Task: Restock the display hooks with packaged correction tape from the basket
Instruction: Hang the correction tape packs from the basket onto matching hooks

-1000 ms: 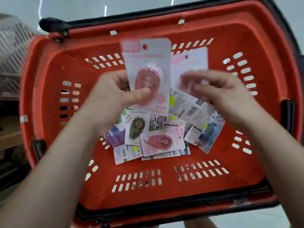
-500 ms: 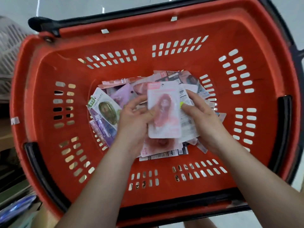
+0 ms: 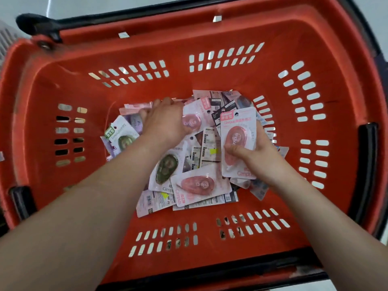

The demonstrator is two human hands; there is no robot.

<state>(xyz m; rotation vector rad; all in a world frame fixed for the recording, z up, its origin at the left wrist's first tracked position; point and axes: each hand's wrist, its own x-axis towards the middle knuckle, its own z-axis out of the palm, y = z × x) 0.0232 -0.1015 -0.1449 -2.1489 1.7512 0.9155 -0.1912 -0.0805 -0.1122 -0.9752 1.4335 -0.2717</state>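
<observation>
A red plastic basket [image 3: 327,59] fills the view, and a loose pile of correction tape packs [image 3: 206,152] lies on its floor. My right hand [image 3: 260,158] pinches a pink pack [image 3: 238,135] upright over the right side of the pile, thumb on its front. My left hand [image 3: 165,122] reaches into the far left of the pile with its fingers curled down among the packs; what they hold is hidden. Another pink pack [image 3: 197,184] and a green one [image 3: 165,168] lie face up near the front.
The basket's black handles [image 3: 37,24] lie folded down along its rim. A pale wire rack [image 3: 6,38] shows at the far left edge. Light floor is visible beyond the basket.
Both hands came down from above the basket into the pile. The pink pack passed from my left hand to my right, and my left hand moved off to the far left packs.
</observation>
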